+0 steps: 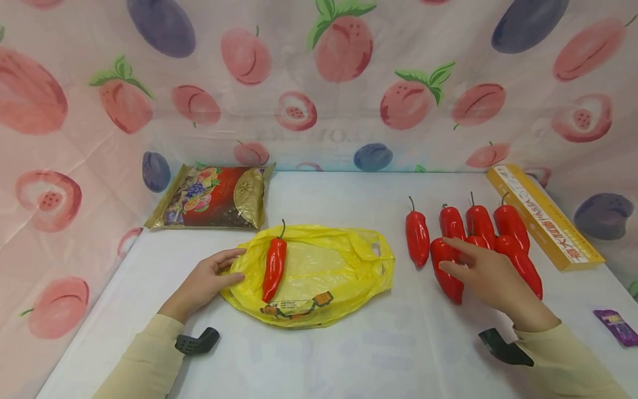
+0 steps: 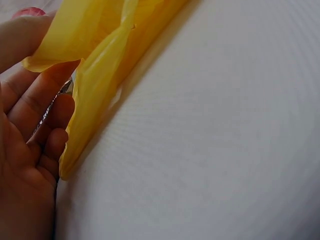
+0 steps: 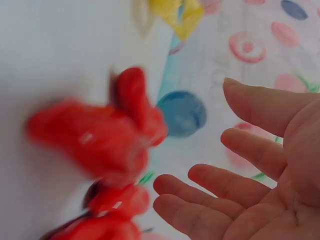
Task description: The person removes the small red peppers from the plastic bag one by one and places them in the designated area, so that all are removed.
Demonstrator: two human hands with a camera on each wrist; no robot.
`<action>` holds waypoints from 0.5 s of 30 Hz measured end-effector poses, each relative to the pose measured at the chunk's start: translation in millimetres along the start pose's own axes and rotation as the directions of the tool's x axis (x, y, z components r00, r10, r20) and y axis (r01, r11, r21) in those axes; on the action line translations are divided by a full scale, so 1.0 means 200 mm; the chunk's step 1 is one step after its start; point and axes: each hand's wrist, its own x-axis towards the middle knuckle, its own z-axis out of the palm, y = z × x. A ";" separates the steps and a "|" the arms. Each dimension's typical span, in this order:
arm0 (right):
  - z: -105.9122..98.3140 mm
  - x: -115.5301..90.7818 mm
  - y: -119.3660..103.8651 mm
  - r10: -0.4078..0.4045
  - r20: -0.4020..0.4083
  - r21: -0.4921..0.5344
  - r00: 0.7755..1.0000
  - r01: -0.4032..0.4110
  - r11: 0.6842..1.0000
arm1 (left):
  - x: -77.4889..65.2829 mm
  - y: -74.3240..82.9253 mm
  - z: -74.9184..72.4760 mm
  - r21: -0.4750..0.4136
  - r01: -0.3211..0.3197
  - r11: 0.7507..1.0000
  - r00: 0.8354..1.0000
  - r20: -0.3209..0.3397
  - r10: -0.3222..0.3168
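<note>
At its left end, a yellow plastic bag (image 1: 344,244) lies between the thumb and curled fingers of my left hand (image 1: 204,280), which grips its edge. The bag is spread wide on the white table, and a red pepper (image 1: 274,269) with a thin stem lies within it. My right hand (image 1: 490,274) hovers over a group of shiny red peppers (image 1: 448,277), holding nothing. In the right wrist view its fingers (image 3: 235,185) are spread beside the blurred peppers (image 3: 95,140). One more pepper (image 1: 417,238) lies slightly left of the group.
A gold and red packet (image 1: 214,197) lies behind the bag at the left. Right of the peppers stretches a long yellow pasta box (image 1: 545,216). A small purple packet (image 1: 617,327) sits at the right edge. Fruit-patterned cloth (image 1: 344,111) hangs behind the table.
</note>
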 end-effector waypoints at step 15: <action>0.16 0.12 -0.44 -0.229 -0.008 0.076 0.973 0.229 0.970 | 0.06 -0.13 -0.02 0.026 0.001 1.000 1.000 -0.014 -0.001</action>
